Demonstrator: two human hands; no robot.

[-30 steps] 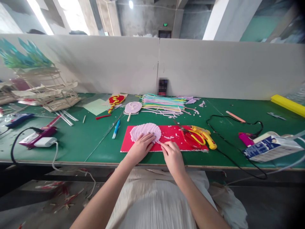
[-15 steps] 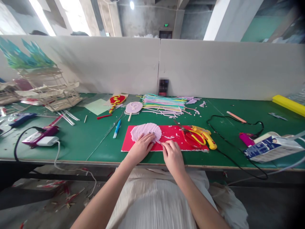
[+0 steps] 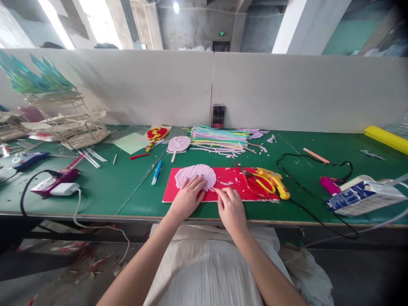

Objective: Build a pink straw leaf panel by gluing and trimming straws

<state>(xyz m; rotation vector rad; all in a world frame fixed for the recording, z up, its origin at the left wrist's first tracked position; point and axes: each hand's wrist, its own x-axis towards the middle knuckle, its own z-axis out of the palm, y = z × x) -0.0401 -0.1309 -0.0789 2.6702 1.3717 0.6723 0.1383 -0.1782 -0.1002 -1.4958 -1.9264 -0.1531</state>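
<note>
A lilac, ribbed, fan-like piece made of thin strips [image 3: 197, 171] lies on a red board [image 3: 174, 193] at the table's front. My left hand [image 3: 190, 193] rests on its lower part, fingers stretched out and lying flat, hiding some of the ribs. Beside it, my right hand [image 3: 230, 202] is closed in a pinch at the piece's lower right edge, on the end of a lilac strip [image 3: 212, 189]. Lilac scraps, red-handled pliers [image 3: 255, 182] and a yellow glue gun [image 3: 277, 182] lie on the board's right part.
Behind the board lie a bundle of coloured strips [image 3: 219, 138], a lilac lollipop-shaped piece [image 3: 179, 144] and a red-and-yellow piece [image 3: 157, 133]. A blue pen [image 3: 157, 172] lies left of the board. A power strip [image 3: 55, 182] is further left, a carton [image 3: 363, 197] at right.
My right hand's fingertips have shifted slightly at the piece's lower right edge. My left hand stays on the piece, with its fingers drawn a little to the left.
</note>
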